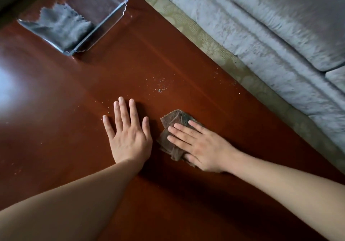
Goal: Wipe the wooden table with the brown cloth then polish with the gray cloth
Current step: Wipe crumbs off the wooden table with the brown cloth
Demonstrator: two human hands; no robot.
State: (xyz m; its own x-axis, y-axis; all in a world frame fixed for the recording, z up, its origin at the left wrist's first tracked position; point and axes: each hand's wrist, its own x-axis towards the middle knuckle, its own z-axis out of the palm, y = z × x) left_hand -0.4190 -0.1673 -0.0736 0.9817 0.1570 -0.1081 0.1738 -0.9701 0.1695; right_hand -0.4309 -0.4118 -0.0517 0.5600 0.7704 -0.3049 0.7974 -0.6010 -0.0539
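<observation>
The reddish-brown wooden table (78,121) fills most of the head view. My right hand (199,145) lies flat on the crumpled brown cloth (172,121), pressing it onto the tabletop, fingers pointing left. My left hand (128,134) rests flat on the bare wood just left of the cloth, fingers spread, holding nothing. A patch of pale crumbs (160,85) lies on the wood a little beyond both hands. The gray cloth (63,27) sits folded inside a clear glass tray (113,14) at the far left of the table.
A gray sofa (270,25) runs along the right side beyond the table's far edge, with a strip of patterned rug (205,42) between them. Scattered specks dot the wood at the left (43,143). A bright glare falls on the left edge.
</observation>
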